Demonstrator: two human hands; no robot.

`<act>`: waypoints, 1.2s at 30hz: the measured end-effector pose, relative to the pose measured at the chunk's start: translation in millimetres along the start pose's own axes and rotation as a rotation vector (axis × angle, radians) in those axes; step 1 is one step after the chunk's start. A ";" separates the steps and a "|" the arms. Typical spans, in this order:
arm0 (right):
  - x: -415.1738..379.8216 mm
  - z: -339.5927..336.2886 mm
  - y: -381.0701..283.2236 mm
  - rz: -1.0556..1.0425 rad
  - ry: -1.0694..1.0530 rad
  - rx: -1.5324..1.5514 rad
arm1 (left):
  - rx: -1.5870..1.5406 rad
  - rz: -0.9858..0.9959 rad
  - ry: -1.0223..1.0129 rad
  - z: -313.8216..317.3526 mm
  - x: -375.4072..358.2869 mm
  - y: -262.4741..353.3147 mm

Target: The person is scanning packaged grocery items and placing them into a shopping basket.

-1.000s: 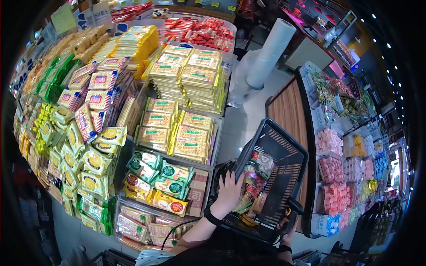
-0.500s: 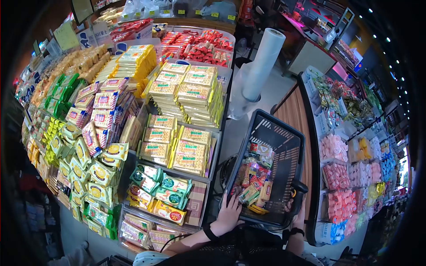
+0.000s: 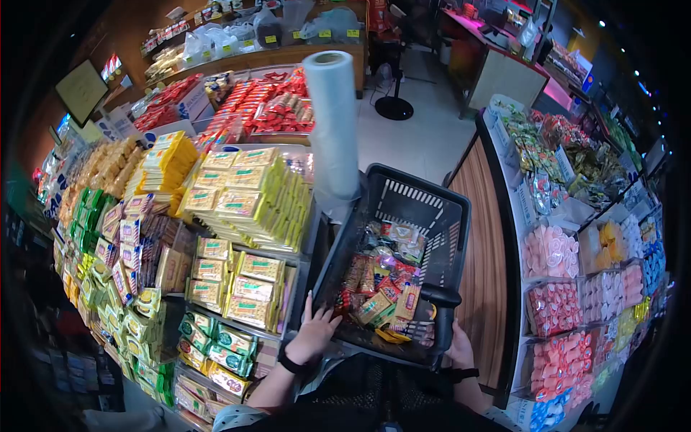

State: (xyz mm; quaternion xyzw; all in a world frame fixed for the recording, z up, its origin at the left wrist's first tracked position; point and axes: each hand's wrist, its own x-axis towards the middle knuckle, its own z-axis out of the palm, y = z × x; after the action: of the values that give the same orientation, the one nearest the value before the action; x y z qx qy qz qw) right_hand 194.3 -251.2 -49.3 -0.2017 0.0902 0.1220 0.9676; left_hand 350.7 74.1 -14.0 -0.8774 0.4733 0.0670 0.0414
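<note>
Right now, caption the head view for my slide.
Both hands at a black basket of wrapped snacks, between packaged-biscuit and sweet displays.

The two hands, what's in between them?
Between the left hand and the right hand is the black shopping basket, with snack packets inside. The head view shows it.

1. Left display [image 3: 294,306], 8 to 11 o'clock: biscuit packs [image 3: 252,289], stacked and in rows; green packs [image 3: 232,340] at 8; red packs [image 3: 282,111] at 11.
2. Right display [image 3: 486,259], 2 to 4 o'clock: pink sweets [image 3: 551,252]; blue sweets [image 3: 653,259]; green packets [image 3: 529,147] at 2.
3. Counter [image 3: 288,59], 11 o'clock: plastic bags [image 3: 214,43].
4. Grey floor [image 3: 433,119], 12 o'clock: black round base [image 3: 394,108].
5. Basket [image 3: 462,223], near centre: mixed snacks [image 3: 385,288], loosely heaped.
</note>
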 end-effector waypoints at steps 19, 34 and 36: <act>-0.4 -2.9 -27.6 -0.103 0.072 0.217 | 0.136 -0.358 -0.634 127.5 185.4 118.9; 0.1 18.3 -15.6 -0.171 0.104 0.077 | -1.121 -0.218 0.161 136.6 190.0 55.5; 2.2 22.5 -14.2 -0.162 0.174 0.025 | -1.729 -0.334 -0.276 96.5 193.4 38.2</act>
State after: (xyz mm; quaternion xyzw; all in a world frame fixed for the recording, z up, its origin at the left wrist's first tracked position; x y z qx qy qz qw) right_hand 203.1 -254.1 -24.2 -0.2059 0.1587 0.0244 0.9653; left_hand 416.2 -93.3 -140.0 -0.6437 0.1140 0.4988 -0.5692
